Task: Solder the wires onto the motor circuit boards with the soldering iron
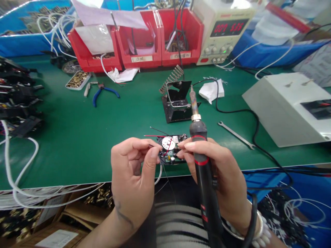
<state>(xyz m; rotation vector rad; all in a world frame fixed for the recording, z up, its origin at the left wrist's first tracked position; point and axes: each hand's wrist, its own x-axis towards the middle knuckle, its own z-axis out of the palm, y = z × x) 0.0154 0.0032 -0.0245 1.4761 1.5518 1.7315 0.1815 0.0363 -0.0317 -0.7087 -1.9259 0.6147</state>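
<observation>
A small circuit board assembly (172, 159) in a black housing lies near the table's front edge, with a round white disc (168, 143) and red and black wires on it. At its left side, my left hand (136, 168) is closed in a pinch; a thin dark wire (151, 145) shows between thumb and forefinger. My right hand (224, 165) grips a black soldering iron (201, 179) with red rings, its tip pointing up and away from the board. The thumb and a fingertip of that hand also reach the board's right side. Whether they pinch something there is hard to see.
A black soldering stand (178, 112) with a coiled spring stands behind the board. Blue-handled cutters (99, 91) and a tray of brass parts (77, 81) lie left. A wrench (236, 135), a grey box (279, 106) and the iron's cord are right. Red bins (141, 60) and a power supply (219, 38) line the back.
</observation>
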